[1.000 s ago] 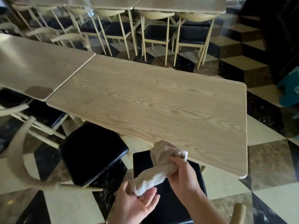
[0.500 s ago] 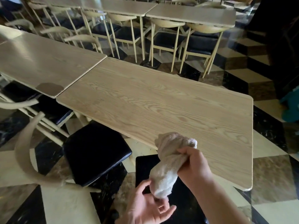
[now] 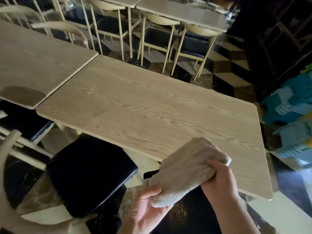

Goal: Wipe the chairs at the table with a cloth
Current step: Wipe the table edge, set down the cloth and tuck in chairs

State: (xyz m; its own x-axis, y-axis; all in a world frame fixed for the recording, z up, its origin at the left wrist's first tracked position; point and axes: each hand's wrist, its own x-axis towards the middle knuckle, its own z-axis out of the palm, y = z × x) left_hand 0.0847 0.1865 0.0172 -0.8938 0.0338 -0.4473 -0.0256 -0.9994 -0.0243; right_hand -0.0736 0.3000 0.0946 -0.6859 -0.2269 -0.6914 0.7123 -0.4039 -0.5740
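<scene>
A beige terry cloth is stretched between both hands over the near edge of the light wood table. My right hand grips its upper end. My left hand pinches its lower end from below. A chair with a black padded seat and a pale curved backrest stands tucked at the table to the left of my hands. A second black seat lies under my hands, mostly hidden.
A second table butts against the left end, with another black seat beneath it. More tables and cream-legged chairs stand behind. Blue and green fabric sits at the right. The floor is checkered tile.
My left hand has closed on the lower end of the cloth, which earlier hung from the right hand alone. The cloth is now spread out between both hands.
</scene>
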